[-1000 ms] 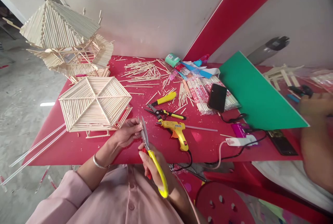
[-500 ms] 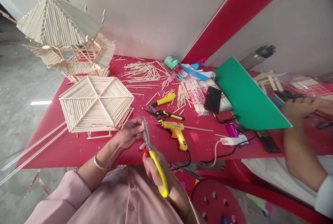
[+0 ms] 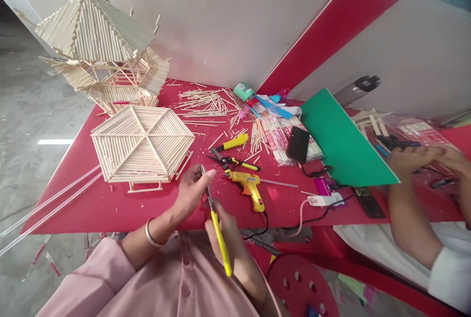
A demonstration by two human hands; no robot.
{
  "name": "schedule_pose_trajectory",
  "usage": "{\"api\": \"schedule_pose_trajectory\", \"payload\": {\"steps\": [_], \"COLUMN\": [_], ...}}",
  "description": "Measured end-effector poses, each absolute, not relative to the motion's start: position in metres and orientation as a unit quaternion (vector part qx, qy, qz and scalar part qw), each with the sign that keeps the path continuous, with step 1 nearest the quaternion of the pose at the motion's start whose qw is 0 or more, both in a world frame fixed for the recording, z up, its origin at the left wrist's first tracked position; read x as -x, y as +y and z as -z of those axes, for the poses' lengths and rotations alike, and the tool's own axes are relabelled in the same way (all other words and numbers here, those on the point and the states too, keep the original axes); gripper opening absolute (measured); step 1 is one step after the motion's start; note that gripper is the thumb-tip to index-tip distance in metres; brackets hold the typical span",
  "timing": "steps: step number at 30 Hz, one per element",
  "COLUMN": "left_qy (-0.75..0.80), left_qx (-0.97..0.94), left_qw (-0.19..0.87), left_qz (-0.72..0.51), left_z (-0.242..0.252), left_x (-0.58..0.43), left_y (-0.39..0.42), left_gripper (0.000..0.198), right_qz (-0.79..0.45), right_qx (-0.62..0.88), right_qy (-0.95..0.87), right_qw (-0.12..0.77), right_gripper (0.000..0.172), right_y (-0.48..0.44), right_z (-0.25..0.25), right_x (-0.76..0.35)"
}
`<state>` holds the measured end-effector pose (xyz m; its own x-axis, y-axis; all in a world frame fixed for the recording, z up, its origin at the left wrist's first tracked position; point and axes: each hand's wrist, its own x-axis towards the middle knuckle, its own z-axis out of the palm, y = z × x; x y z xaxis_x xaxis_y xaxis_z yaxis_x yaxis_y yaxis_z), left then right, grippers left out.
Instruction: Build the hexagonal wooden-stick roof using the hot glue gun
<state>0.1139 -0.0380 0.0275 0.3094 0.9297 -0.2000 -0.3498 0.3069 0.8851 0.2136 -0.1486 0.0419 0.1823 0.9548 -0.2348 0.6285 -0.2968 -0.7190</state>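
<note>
My right hand (image 3: pixel 222 231) is wrapped round the yellow handle of the scissors (image 3: pixel 216 231), whose metal blades point up and away from me. Beside the blades is my left hand (image 3: pixel 191 187), thumb raised and fingers curled near the tips; anything between its fingers is hidden. A hexagonal panel of thin wooden sticks (image 3: pixel 147 138) lies to the left of my hands. Behind it stands a tiered stick model with a pointed roof (image 3: pixel 91 32). Just right of the scissors lies a yellow glue gun (image 3: pixel 250 187).
Yellow-handled pliers (image 3: pixel 228 160), a cutter (image 3: pixel 235 141) and loose sticks (image 3: pixel 206 103) lie beyond my hands. Farther right are packed sticks, a phone (image 3: pixel 298 144), a green board (image 3: pixel 342 140) and another person's hands (image 3: pixel 415 160). Clear rods (image 3: pixel 62 199) overhang the left edge.
My left thumb has lifted and the hand has turned beside the blades. The scissors have rotated and their blades look closer together. The view has shifted slightly.
</note>
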Motion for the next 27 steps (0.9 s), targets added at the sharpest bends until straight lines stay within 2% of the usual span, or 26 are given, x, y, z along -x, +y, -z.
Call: {"api": "schedule_pose_trajectory", "payload": {"steps": [3,4,9,13,17,20,27], "left_qy": [0.402,0.396,0.374,0.367,0.358,0.357,0.461], "left_qx": [-0.403,-0.392,-0.222,-0.167,-0.161,-0.144,-0.126], "left_qw": [0.668,0.671,0.761,0.781,0.784,0.811,0.771], "left_qz": [-0.479,-0.488,-0.481,-0.478,-0.481,-0.44,-0.421], "left_z": [-0.034,-0.036,-0.039,-0.037,-0.035,-0.037,-0.039], "left_x": [-0.127,-0.131,-0.14,-0.137,-0.136,-0.138,-0.147], "left_y": [-0.045,-0.047,-0.052,-0.049,-0.04,-0.03,-0.018], "left_gripper": [0.046,0.044,0.048,0.052,0.049,0.047,0.067], "right_qz": [-0.332,-0.325,-0.272,-0.236,-0.201,-0.183,-0.145], "right_qx": [0.76,0.774,0.815,0.827,0.83,0.836,0.846], "right_qy": [-0.52,-0.512,-0.506,-0.509,-0.521,-0.518,-0.513], "right_qw": [0.203,0.182,0.071,0.012,0.012,0.013,-0.013], "right_gripper": [0.022,0.022,0.036,0.041,0.04,0.036,0.029], "right_y": [-0.15,-0.149,-0.14,-0.134,-0.128,-0.124,-0.122], "right_z": [-0.041,-0.041,-0.049,-0.054,-0.052,-0.049,-0.042], "right_x": [-0.209,-0.207,-0.198,-0.188,-0.185,-0.185,-0.182]}}
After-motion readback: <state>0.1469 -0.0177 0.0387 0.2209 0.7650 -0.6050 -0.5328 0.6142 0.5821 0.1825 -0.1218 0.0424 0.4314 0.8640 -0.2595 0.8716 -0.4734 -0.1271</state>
